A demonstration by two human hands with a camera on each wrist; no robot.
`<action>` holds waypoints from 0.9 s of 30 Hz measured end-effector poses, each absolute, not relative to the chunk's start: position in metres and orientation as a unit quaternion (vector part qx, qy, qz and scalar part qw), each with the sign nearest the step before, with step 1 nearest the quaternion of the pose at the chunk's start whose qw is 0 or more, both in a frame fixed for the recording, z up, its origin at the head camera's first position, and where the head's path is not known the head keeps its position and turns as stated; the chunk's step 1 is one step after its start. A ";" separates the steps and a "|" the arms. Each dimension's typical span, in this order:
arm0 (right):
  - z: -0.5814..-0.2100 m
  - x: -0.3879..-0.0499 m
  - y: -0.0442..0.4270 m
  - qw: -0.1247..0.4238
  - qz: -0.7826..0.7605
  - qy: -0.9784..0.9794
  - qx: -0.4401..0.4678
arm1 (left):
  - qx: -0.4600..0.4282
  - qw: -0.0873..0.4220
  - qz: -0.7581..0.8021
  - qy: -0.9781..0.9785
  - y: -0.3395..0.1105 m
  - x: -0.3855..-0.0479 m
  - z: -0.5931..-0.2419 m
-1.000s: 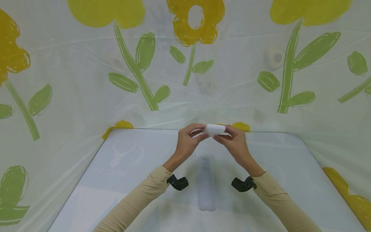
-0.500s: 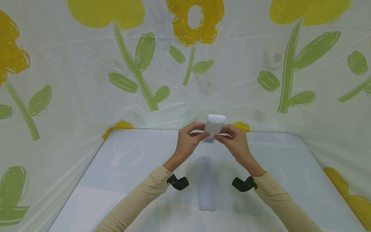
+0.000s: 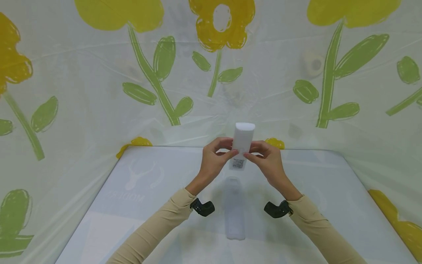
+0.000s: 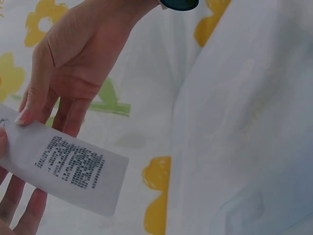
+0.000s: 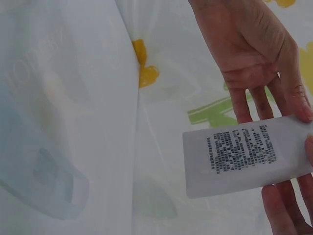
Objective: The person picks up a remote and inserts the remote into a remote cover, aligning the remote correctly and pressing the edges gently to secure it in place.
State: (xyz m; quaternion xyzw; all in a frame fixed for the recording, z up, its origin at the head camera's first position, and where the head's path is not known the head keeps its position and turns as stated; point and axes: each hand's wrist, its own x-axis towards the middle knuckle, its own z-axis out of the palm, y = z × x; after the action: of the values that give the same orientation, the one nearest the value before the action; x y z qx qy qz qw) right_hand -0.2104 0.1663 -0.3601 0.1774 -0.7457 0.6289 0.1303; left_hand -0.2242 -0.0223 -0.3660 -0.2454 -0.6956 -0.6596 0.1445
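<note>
Above the far part of the table, both hands hold one white oblong device (image 3: pixel 244 136) with a rounded end and a block of dark print. Its left edge is pinched between thumb and fingers of my left hand (image 3: pixel 215 157). My right hand (image 3: pixel 268 162) pinches the right edge the same way. The printed face of the device (image 4: pixel 80 164) shows in the left wrist view, and in the right wrist view the device (image 5: pixel 230 161) shows it too. What kind of device it is, I cannot tell. Below lies a long translucent plastic sleeve-like piece (image 3: pixel 235 211).
The pale table (image 3: pixel 132 216) has faint mirrored lettering on its left side. A white curtain or sheet (image 3: pixel 263 84) printed with yellow flowers and green leaves hangs round the table's back and sides.
The white device has turned from nearly end-on to more upright, its rounded end rising. Its printed face has come into view below the thumbs. Both hands stay almost in place.
</note>
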 end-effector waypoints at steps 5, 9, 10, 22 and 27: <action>-0.361 -0.210 0.167 0.127 0.626 -0.750 0.171 | -0.235 0.141 -0.649 -0.710 -0.023 -0.223 -0.368; -0.362 -0.212 0.167 0.125 0.630 -0.748 0.171 | -0.231 0.135 -0.646 -0.715 -0.024 -0.224 -0.368; -0.363 -0.213 0.167 0.124 0.632 -0.746 0.169 | -0.231 0.134 -0.646 -0.715 -0.024 -0.224 -0.368; -0.364 -0.218 0.167 0.108 0.644 -0.743 0.146 | -0.210 0.092 -0.668 -0.708 -0.024 -0.227 -0.371; -0.365 -0.217 0.168 0.105 0.645 -0.744 0.143 | -0.207 0.077 -0.679 -0.700 -0.024 -0.224 -0.367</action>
State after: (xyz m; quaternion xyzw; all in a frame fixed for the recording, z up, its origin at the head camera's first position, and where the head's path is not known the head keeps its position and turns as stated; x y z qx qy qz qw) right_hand -0.2175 0.1676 -0.3647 0.1427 -0.7438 0.6445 0.1049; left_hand -0.2243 -0.0242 -0.3672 -0.2070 -0.7002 -0.6790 0.0771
